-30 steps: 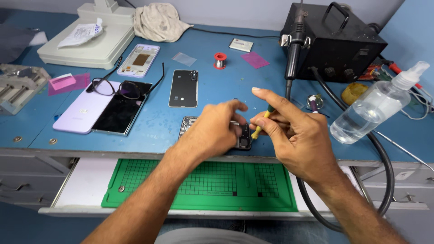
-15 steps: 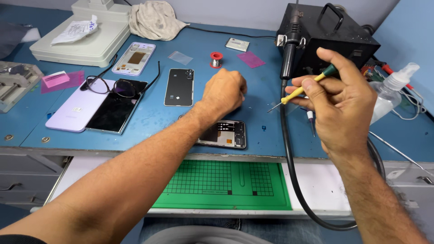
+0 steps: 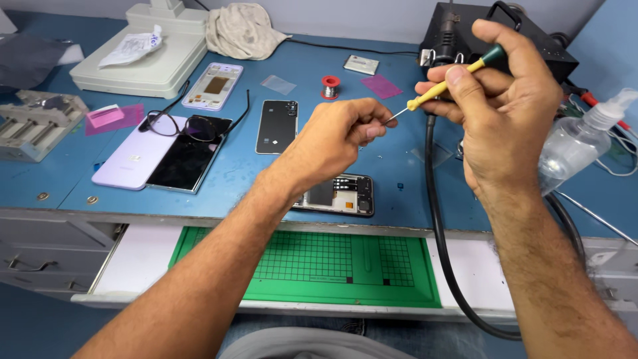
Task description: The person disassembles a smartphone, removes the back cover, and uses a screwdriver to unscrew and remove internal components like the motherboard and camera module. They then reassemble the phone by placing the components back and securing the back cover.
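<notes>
The right hand [image 3: 505, 100] is raised above the blue bench [image 3: 399, 153], its thumb and fingers closed on a small screwdriver [image 3: 444, 81] with a yellow shaft and green cap; the thin metal tip points left and down toward the left hand [image 3: 335, 136]. The left hand hovers in the air, its fingertips pinched together right at the tip, though whether something tiny sits between them cannot be told. Below the left wrist an opened phone [image 3: 335, 195] lies flat near the bench's front edge, its insides showing. Farther back lie a black phone back [image 3: 276, 126], a pale phone frame [image 3: 212, 86] and a solder spool [image 3: 330, 85]. To the left, glasses [image 3: 189, 123] rest on a lilac phone [image 3: 156, 159]. A green mat [image 3: 319, 266] sits on the pulled-out shelf, a black hose [image 3: 442, 252] crosses it, and a spray bottle [image 3: 578, 143] stands at right.
</notes>
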